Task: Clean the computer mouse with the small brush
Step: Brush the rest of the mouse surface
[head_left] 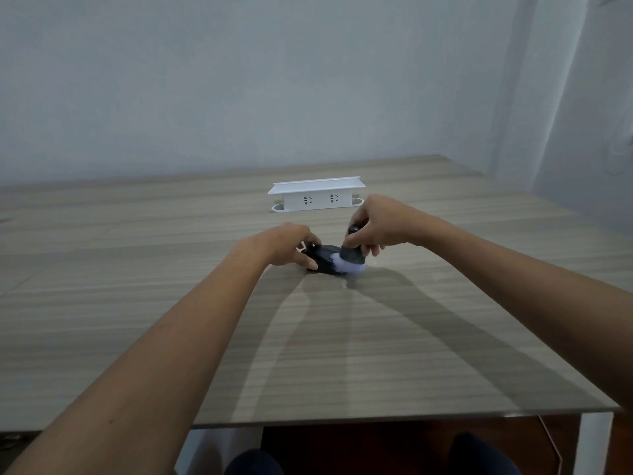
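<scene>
Both arms reached far out over the table (pixel 137 303), almost straight, and the two hands met near its middle.

The left hand (pixel 287 245) lay low, with its palm down. Its fingers were curled over the left end of the mouse (pixel 325 260), and the thumb (pixel 306 262) pressed along the near side. So the left hand held the mouse down on the table. The mouse was black and sat flat on the wood, between the two hands. Much of it was hidden under the fingers.

The right hand (pixel 375 224) was higher up. Its wrist was bent, so the fingers pointed down. They were closed tight around the dark handle of the brush (pixel 351 257). The round top of the handle poked out above the fingers. The brush stood nearly upright. Its soft white hairs (pixel 347 268) pointed down and touched the right end of the mouse. The hairs looked a bit blurry.

Behind the hands, a little way off, stood a white socket box (pixel 317 195) on the table. It had a flat lid on top and two sockets facing the person.

The arms cast long grey shadows on the wood. A pale wall (pixel 239 80) rose behind the table. Two dark knees (pixel 479 454) showed below the near edge of the table.
</scene>
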